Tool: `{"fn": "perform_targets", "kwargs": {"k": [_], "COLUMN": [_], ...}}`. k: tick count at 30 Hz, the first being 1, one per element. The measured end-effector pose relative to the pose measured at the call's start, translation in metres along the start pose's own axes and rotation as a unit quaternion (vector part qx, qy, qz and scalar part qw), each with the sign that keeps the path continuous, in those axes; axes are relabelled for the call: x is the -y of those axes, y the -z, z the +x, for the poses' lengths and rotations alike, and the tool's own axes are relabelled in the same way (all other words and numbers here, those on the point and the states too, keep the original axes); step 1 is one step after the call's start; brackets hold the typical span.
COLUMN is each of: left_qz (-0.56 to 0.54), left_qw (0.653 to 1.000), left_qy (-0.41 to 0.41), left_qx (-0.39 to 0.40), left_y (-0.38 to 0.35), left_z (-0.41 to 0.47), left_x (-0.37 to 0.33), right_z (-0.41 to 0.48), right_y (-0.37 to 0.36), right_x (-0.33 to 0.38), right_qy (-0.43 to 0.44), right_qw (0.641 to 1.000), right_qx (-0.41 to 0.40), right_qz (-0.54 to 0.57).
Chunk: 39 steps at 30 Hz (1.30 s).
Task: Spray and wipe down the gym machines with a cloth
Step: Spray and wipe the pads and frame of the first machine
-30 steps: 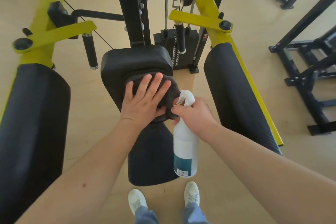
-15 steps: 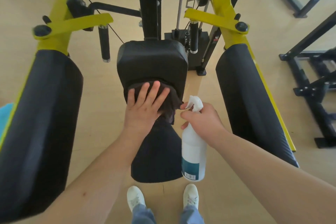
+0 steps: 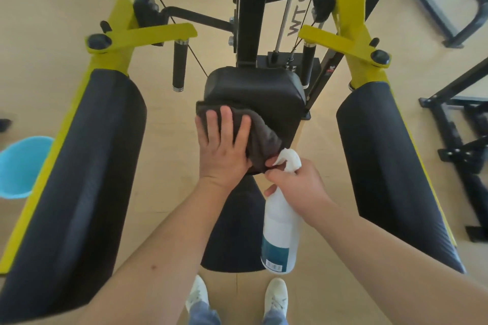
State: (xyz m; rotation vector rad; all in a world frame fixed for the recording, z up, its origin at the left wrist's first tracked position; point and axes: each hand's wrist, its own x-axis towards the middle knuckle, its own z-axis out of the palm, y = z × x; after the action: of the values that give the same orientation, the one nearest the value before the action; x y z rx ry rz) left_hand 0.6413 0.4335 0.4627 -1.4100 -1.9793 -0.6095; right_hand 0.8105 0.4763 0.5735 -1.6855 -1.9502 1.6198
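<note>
Here, in the head view, we look down at a gym machine with a yellow frame (image 3: pixel 351 42) and black pads. Our left hand (image 3: pixel 221 148) lies flat, fingers spread, on a dark cloth (image 3: pixel 265 140), and it presses the cloth against the lower left part of the black back pad (image 3: pixel 256 92); its grip does not close around the cloth. Our right hand (image 3: pixel 298 187) has its grip closed around the neck of a white spray bottle (image 3: pixel 281 232), which hangs upright just beside the cloth, in front of the narrow seat pad (image 3: pixel 235 232). Two long black arm pads (image 3: pixel 79 171) stand at both sides. A blue bucket (image 3: pixel 21 166) is on the floor at the far left. White shoes (image 3: pixel 276 295) show at the bottom.
</note>
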Motion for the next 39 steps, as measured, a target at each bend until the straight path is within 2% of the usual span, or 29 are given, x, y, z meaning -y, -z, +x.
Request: {"fn": "perform_targets", "kwargs": {"k": [2, 5, 8, 9, 15, 24, 32, 39], "left_qz": [0.036, 0.110, 0.081, 0.068, -0.003, -0.005, 0.002, -0.020], "left_qw": [0.996, 0.963, 0.940, 0.939, 0.968, 0.974, 0.985, 0.998], "left_qy": [-0.024, -0.027, -0.014, -0.010, -0.007, 0.019, 0.011, -0.018], "left_qx": [0.083, 0.243, 0.330, 0.336, 0.252, 0.227, 0.171, 0.055], "left_y": [-0.001, 0.004, 0.008, 0.008, 0.002, 0.001, 0.009, 0.026], "left_z": [-0.023, -0.050, -0.064, -0.068, -0.091, -0.099, -0.044, 0.018], "left_x": [0.003, -0.004, -0.011, -0.011, -0.008, -0.028, -0.009, 0.009], "right_z": [0.000, 0.000, 0.002, 0.003, 0.002, 0.001, 0.005, 0.015], "right_y": [-0.003, -0.005, -0.005, -0.005, -0.005, -0.011, -0.006, 0.002], "right_x": [-0.002, -0.007, -0.013, -0.014, -0.025, -0.042, -0.036, -0.023], "right_qy": [-0.005, 0.003, 0.005, 0.004, -0.008, -0.008, -0.003, 0.006], "right_qw": [1.000, 1.000, 1.000, 1.000, 1.000, 1.000, 1.000, 1.000], "right_qx": [0.006, 0.009, 0.010, 0.008, 0.001, 0.001, -0.010, -0.015], "right_qz": [0.002, 0.001, -0.006, -0.007, -0.009, -0.011, -0.011, 0.003]}}
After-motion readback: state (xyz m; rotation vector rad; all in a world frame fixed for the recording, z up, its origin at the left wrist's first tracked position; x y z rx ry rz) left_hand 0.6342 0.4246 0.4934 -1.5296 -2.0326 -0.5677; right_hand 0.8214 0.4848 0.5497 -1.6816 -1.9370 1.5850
